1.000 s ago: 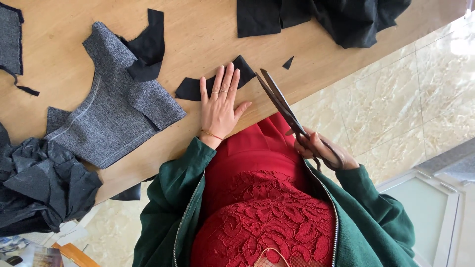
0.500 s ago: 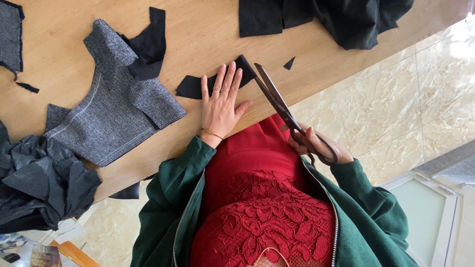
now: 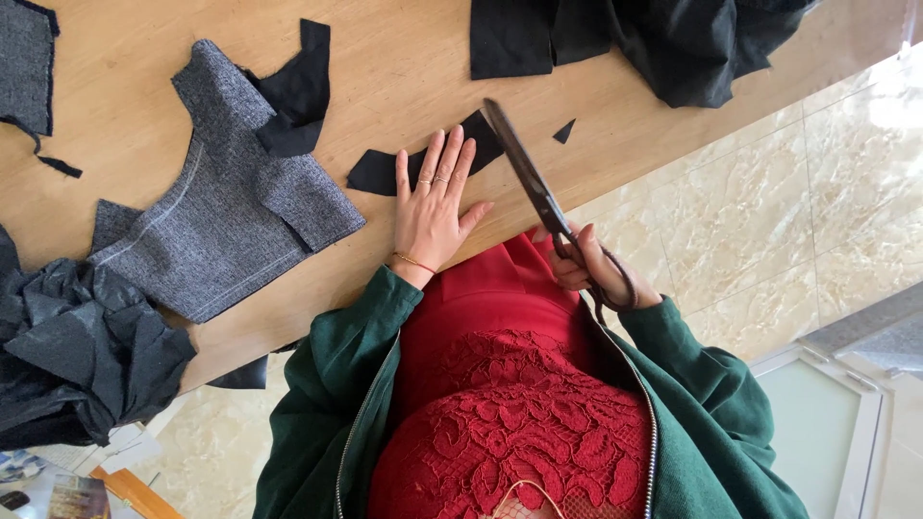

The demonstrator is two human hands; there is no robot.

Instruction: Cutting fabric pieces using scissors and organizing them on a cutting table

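Scissors point(image 3: 538, 187) gripped in right hand point(image 3: 591, 269) at near table edge, fingers through handles, blades closed over black fabric piece point(image 3: 423, 163). Left hand point(image 3: 433, 207) open, flat, pinning same piece just left of blades. Risk: fingertips near blade path, nick likely; cloth may slip. Farther left, grey knit garment point(image 3: 221, 221); far side, black cloth heap point(image 3: 673, 38) on wooden table point(image 3: 404, 58).

Left hand point(image 3: 430, 207) lies flat, palm down, fingers spread and extended away from the body, wrist bent slightly. Right hand point(image 3: 591, 272) is curled closed, fingers flexed into a grip, forearm angled inward.
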